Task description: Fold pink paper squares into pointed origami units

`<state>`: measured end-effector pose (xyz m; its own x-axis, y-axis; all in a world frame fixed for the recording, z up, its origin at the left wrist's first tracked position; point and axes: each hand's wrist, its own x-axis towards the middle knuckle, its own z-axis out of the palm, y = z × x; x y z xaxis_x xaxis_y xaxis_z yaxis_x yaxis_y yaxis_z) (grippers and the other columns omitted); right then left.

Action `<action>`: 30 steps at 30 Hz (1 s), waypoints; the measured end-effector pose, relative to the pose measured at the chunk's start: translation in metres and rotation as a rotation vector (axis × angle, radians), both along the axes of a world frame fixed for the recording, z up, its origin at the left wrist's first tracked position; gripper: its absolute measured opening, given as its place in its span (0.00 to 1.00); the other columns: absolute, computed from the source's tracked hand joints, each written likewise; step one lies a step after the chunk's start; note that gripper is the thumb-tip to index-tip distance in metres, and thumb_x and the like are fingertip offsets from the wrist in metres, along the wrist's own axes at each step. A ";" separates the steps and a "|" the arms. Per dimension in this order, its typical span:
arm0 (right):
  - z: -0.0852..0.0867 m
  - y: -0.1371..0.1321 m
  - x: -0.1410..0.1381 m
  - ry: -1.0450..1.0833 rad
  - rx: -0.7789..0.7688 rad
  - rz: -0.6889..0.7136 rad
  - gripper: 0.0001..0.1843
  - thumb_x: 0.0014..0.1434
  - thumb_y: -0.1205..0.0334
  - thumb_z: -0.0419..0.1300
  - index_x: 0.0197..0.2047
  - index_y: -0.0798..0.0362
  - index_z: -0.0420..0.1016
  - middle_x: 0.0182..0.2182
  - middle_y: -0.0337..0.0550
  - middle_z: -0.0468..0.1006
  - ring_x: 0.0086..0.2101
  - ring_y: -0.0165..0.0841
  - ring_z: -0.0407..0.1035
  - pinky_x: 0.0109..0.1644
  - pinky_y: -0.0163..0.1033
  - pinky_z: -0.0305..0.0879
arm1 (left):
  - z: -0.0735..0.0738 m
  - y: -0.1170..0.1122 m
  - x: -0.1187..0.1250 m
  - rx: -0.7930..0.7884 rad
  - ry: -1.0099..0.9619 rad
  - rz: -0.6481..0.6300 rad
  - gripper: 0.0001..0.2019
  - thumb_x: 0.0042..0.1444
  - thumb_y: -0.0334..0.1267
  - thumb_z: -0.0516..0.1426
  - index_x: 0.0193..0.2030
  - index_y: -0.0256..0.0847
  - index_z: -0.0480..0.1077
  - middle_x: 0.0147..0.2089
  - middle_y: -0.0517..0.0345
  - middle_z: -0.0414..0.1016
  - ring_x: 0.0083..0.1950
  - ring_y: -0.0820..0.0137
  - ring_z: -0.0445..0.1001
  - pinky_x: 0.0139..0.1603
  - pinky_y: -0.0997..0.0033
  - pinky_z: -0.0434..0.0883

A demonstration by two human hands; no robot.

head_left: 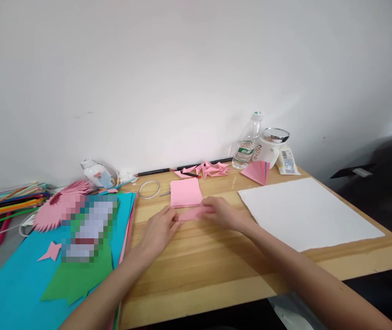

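Observation:
A narrow folded strip of pink paper [193,213] lies flat between my hands on the wooden table. My left hand [161,228] pinches its left end, fingers bent and pressed together. At the other end, my right hand [223,213] has its fingers closed on the paper and partly covers it. Just beyond the strip sits a stack of square pink paper [186,192]. Behind that stack, several folded pink paper pieces [212,169] with pointed tips are heaped near the wall.
Left are blue sheets [13,270], green paper [89,279] and a pink pleated paper fan [61,206]. A tape ring [149,189] lies near the stack. White paper [311,213] covers the table's right; behind it stand a water bottle [247,142] and a mug [269,149].

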<state>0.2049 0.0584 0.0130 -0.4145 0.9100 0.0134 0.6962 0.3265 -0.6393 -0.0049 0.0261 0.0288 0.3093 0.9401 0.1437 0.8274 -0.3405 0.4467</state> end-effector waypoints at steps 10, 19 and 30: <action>-0.015 -0.010 -0.038 0.352 0.387 -0.012 0.16 0.62 0.61 0.47 0.48 0.52 0.70 0.51 0.51 0.70 0.49 0.36 0.67 0.49 0.41 0.64 | -0.002 0.013 0.013 -0.190 -0.861 0.127 0.15 0.49 0.49 0.56 0.32 0.37 0.69 0.32 0.54 0.75 0.30 0.68 0.73 0.32 0.70 0.69; -0.024 -0.019 -0.046 0.672 0.095 0.019 0.22 0.54 0.57 0.60 0.52 0.51 0.65 0.49 0.50 0.71 0.46 0.36 0.69 0.51 0.44 0.66 | -0.011 0.015 0.003 -0.221 -0.883 0.147 0.11 0.46 0.42 0.60 0.34 0.37 0.72 0.31 0.57 0.75 0.35 0.67 0.72 0.37 0.72 0.68; -0.017 -0.020 -0.045 0.883 -0.204 -0.022 0.20 0.55 0.57 0.59 0.51 0.52 0.65 0.46 0.48 0.72 0.43 0.35 0.69 0.45 0.40 0.67 | -0.013 0.011 0.004 -0.164 -0.788 0.129 0.08 0.51 0.41 0.56 0.28 0.38 0.69 0.27 0.60 0.72 0.31 0.70 0.69 0.34 0.74 0.66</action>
<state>0.1602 0.0384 -0.0037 -0.3125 0.9370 0.1558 -0.0698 0.1409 -0.9876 -0.0013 0.0372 0.0155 0.0625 0.9894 0.1312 0.2774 -0.1435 0.9500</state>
